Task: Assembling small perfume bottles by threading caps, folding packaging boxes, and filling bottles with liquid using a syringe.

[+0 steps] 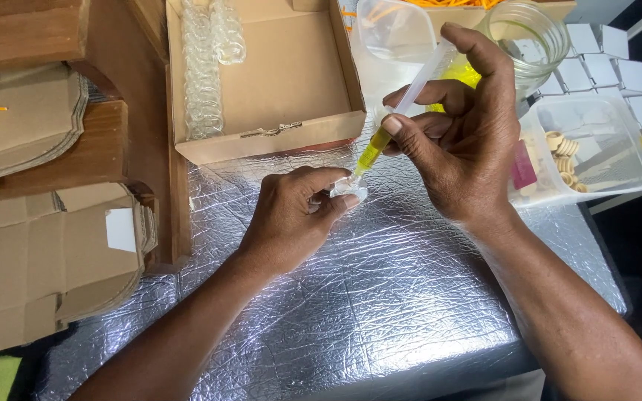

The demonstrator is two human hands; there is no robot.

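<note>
My right hand (464,134) grips a clear plastic syringe (397,119) part full of yellow liquid, thumb on the plunger end, tip pointing down-left. The tip sits in the mouth of a small clear glass vial (350,191). My left hand (296,215) pinches that vial between thumb and forefinger and rests it on the silver foil mat (380,297). The vial is mostly hidden by the fingers.
An open cardboard box (276,82) holds rows of clear vials (203,74) along its left side. Behind the hands stand a glass jar (533,33) and a clear tub (395,30). A plastic tub (596,145) with small rings sits right. Flat cardboard pieces (39,245) lie left.
</note>
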